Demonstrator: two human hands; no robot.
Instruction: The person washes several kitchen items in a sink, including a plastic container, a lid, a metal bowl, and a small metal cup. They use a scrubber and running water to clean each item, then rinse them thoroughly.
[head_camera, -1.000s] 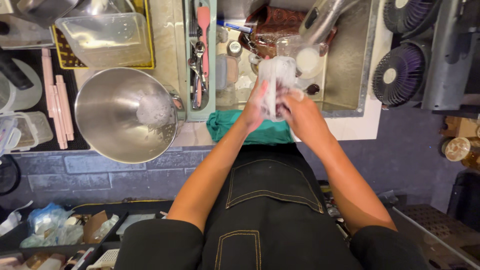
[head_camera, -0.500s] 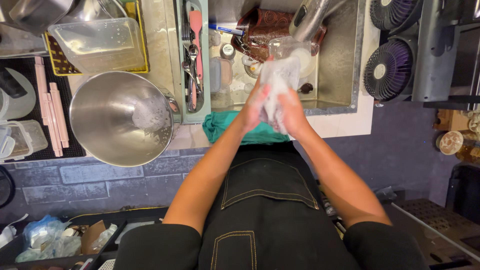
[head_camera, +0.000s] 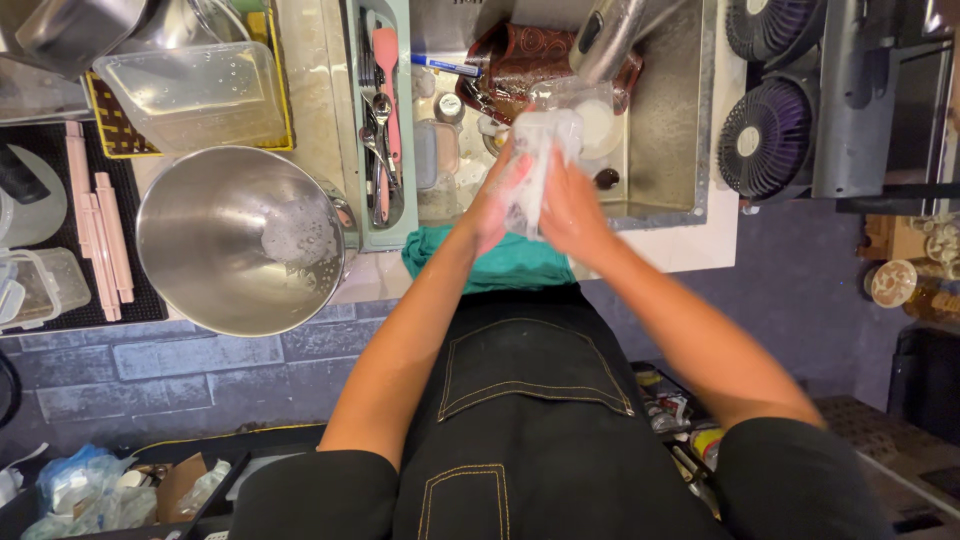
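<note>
Both hands meet over the sink (head_camera: 675, 150), at 12 o'clock from the apron. The left hand (head_camera: 497, 200) and right hand (head_camera: 568, 208) press a clear soapy container (head_camera: 540, 150) between them, fingers wrapped closed around it, under the tap (head_camera: 610, 35). A teal cloth (head_camera: 500, 262) lies at 6 o'clock of the hands. A steel bowl (head_camera: 235, 240) sits on the worktop at 9 o'clock.

hands (head_camera: 535, 195): 2 | fans (head_camera: 762, 140): 2 | steel bowl (head_camera: 240, 240): 1 | clear tub (head_camera: 190, 95): 1 | teal cloth (head_camera: 490, 262): 1
</note>
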